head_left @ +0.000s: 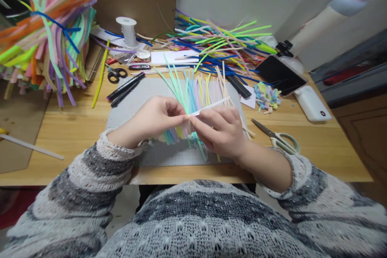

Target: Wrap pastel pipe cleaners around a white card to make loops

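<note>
My left hand and my right hand meet fingertip to fingertip above a grey mat. Each one is closed in a pinch. Between them is a small pale piece, partly covered by the fingers, and a white strip slants up to the right from the fingertips over the right fingers. Beneath the hands, pastel fuzzy stems in green, blue, pink, yellow and peach lie side by side across the mat. The fingers hide their middle parts.
Scissors lie right of the mat, near a phone and a small pile of pastel pieces. Markers rest at the mat's upper left. A large bundle of stems stands left; loose stems, a white spool are behind.
</note>
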{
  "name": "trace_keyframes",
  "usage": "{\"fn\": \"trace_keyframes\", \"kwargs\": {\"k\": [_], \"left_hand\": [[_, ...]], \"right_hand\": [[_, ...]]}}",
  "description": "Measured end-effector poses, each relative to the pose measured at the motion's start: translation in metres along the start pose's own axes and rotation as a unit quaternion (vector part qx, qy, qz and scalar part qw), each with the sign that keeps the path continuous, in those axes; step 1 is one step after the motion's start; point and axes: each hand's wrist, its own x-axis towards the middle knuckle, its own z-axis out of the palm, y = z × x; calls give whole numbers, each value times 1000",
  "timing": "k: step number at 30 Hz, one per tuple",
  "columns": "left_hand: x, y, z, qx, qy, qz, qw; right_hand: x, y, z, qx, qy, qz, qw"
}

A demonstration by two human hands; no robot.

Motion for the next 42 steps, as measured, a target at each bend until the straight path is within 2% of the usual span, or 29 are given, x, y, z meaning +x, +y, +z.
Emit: {"fn": "trace_keyframes", "kwargs": {"k": [3,6,11,18,23,27,34,42], "left_hand": [[0,-2,2,51,19,34,998],[-1,-2,3,88,11,68,994],[-3,-1,8,164,22,124,978],[-6,-6,20,350,81,203,911],[-9,-9,26,398,94,211,888],[-10,-10,30,393,105,192,893],[-7,-16,28,327,92,136,931],[-7,-20,28,353,93,138,921]], "right_hand": [[2,3,2,56,-25,65,996],[6,7,0,133,-104,132,977],[12,14,-7,220,-179,169,944],[13,12,-6,181,-203,160,949],[12,9,-5,140,-222,157,952],[11,4,-5,103,-234,171,952],[6,1,4,117,-214,172,954],[3,11,9,168,-197,147,954]]}}
